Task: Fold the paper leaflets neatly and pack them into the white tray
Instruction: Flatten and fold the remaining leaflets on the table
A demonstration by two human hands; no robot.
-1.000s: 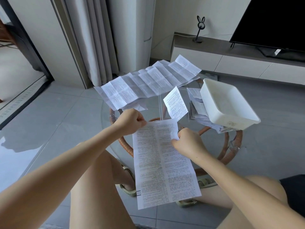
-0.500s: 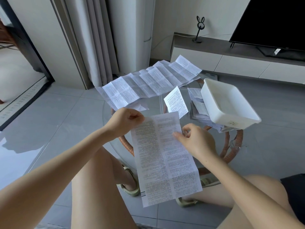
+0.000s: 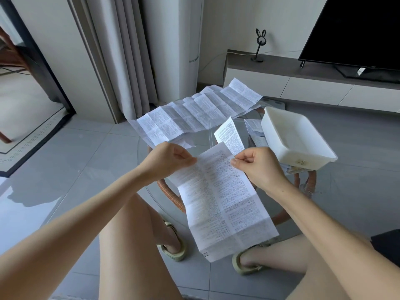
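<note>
A long printed leaflet (image 3: 223, 204) with fold creases hangs unfolded over the near part of a round glass table (image 3: 151, 169). My left hand (image 3: 167, 160) pinches its top left corner and my right hand (image 3: 257, 164) pinches its top right corner. Behind it a small folded leaflet (image 3: 229, 135) stands upright. A large creased leaflet (image 3: 194, 113) lies spread across the far side of the table. The white tray (image 3: 292, 135) sits tilted at the right on top of a pile of other leaflets (image 3: 254, 132); its inside shows nothing.
The glass table has a rattan base (image 3: 171, 195). My knees and sandalled feet (image 3: 173, 245) are under its near edge. A low TV cabinet (image 3: 303, 83) with a black screen (image 3: 357, 31) and a rabbit-ear ornament (image 3: 259, 45) stands behind; curtains (image 3: 129, 50) hang at the back left.
Both hands have lifted the leaflet's top edge and tilted it leftward. My right hand shifted from the middle of the top edge to pinch the right corner.
</note>
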